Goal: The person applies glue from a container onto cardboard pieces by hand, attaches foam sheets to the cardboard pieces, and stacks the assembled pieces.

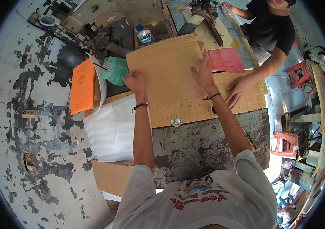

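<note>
The far edge of the brown sheet point(166, 72) slips under clutter at the back of the tabletop point(204, 141), and a co-worker's face is cut off at the top rim; the machine point(204, 11) beyond is hard to make out. The sheet lies flat on a wooden board point(193, 110), between the person's two hands. The left hand point(135, 81) rests on the sheet's left edge, fingers curled, though whether it pinches the edge cannot be told. The right hand point(202, 73) lies spread and flat on the sheet's right edge, just beside a red sheet point(226, 60). The co-worker's hand point(238, 91) presses the board near the right. A metal disc point(176, 121) sits on the board's near edge. White foam point(111, 131), an orange folder point(82, 86), a green bag point(116, 70) and a bottle point(144, 34) lie to the left. The floor point(25, 114) is worn, with patchy paint; red stools point(297, 72) stand at the right.
</note>
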{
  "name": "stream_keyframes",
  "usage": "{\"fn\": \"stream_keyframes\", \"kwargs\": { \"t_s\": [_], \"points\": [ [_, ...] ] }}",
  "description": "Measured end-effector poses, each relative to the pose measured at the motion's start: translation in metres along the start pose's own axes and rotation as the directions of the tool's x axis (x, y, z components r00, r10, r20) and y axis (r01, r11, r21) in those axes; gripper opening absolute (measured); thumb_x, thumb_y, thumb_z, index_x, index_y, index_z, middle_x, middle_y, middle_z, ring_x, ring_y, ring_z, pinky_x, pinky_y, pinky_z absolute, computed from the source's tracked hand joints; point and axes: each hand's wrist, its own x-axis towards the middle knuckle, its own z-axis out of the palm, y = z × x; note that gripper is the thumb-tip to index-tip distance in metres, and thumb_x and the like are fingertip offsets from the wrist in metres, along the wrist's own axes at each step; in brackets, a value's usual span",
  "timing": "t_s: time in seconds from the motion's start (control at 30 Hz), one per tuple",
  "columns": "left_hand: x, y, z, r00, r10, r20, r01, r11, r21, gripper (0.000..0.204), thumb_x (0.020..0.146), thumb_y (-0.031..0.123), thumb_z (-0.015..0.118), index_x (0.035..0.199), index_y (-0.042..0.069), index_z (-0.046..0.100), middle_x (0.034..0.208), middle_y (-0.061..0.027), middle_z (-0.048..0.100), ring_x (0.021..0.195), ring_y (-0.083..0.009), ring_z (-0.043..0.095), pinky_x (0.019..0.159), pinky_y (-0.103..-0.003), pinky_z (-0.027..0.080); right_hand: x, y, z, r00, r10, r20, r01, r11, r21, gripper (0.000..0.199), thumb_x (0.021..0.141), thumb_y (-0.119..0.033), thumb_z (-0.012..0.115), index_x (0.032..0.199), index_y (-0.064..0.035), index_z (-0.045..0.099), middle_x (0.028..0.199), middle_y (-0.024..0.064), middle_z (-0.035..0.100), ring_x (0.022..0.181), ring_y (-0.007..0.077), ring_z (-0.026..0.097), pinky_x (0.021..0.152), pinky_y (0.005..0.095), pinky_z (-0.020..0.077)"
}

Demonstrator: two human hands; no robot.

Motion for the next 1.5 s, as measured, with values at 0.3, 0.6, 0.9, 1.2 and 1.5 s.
{"fn": "stream_keyframes", "kwargs": {
  "t_s": [0.3,0.6,0.9,1.2,1.5],
  "points": [
    [0.012,0.04,-0.019,0.94,-0.281,0.194,0.34,0.819,-0.462,0.038,0.098,0.027,0.064,0.116,-0.007,0.064,0.096,-0.0069,0.065,0.09,-0.0146,0.058,0.084,-0.031,0.047,-0.004,0.006,-0.016,0.938,-0.207,-0.278,0.212,0.977,-0.009,0.098,0.086,-0.003,0.07,0.159,0.0,0.005,0.138,0.0345,0.044,0.124,0.0484,0.051,0.105,0.05,0.0445],
    [-0.018,0.152,-0.144,0.989,0.149,0.001,-0.073,0.488,-0.87,0.036,0.108,0.028,0.053,0.133,0.003,0.049,0.106,-0.0028,0.061,0.095,-0.009,0.055,0.086,-0.023,0.044,-0.082,-0.07,-0.157,0.78,-0.331,-0.531,0.495,0.845,0.2,0.095,0.094,-0.004,0.07,0.159,-0.0024,0.001,0.14,0.0204,0.053,0.118,0.0252,0.059,0.105,0.0381,0.0459],
    [-0.26,0.095,-0.256,0.871,-0.344,0.351,0.462,0.818,-0.344,0.034,0.105,0.021,0.057,0.13,-0.003,0.057,0.096,-0.0015,0.063,0.08,-0.0048,0.052,0.072,-0.023,0.044,-0.322,-0.024,-0.189,0.961,0.202,-0.191,-0.178,0.974,0.139,0.098,0.09,-0.002,0.071,0.162,-0.0068,0.005,0.127,0.0169,0.06,0.108,0.0224,0.06,0.095,0.036,0.0479],
    [-0.36,0.019,-0.249,0.807,-0.059,0.587,0.134,0.987,-0.086,0.052,0.1,0.027,0.062,0.141,-0.003,0.051,0.144,-0.0221,0.052,0.134,-0.0321,0.048,0.111,-0.044,0.037,-0.372,0.056,-0.157,0.986,-0.156,-0.058,0.108,0.863,-0.493,0.063,0.093,-0.011,0.067,0.149,-0.0041,0.04,0.129,0.0211,0.06,0.119,0.036,0.058,0.099,0.0426,0.0477],
    [-0.393,0.004,-0.254,0.833,0.221,0.507,-0.258,0.966,0.003,0.039,0.095,0.017,0.061,0.134,0.01,0.06,0.142,-0.0065,0.058,0.138,-0.0323,0.044,0.118,-0.051,0.027,-0.37,-0.026,-0.025,0.736,-0.212,0.643,0.519,0.786,-0.335,0.06,0.089,-0.014,0.065,0.144,-0.0032,0.046,0.116,0.0186,0.059,0.106,0.0336,0.062,0.088,0.0427,0.0537]
  ]
}}
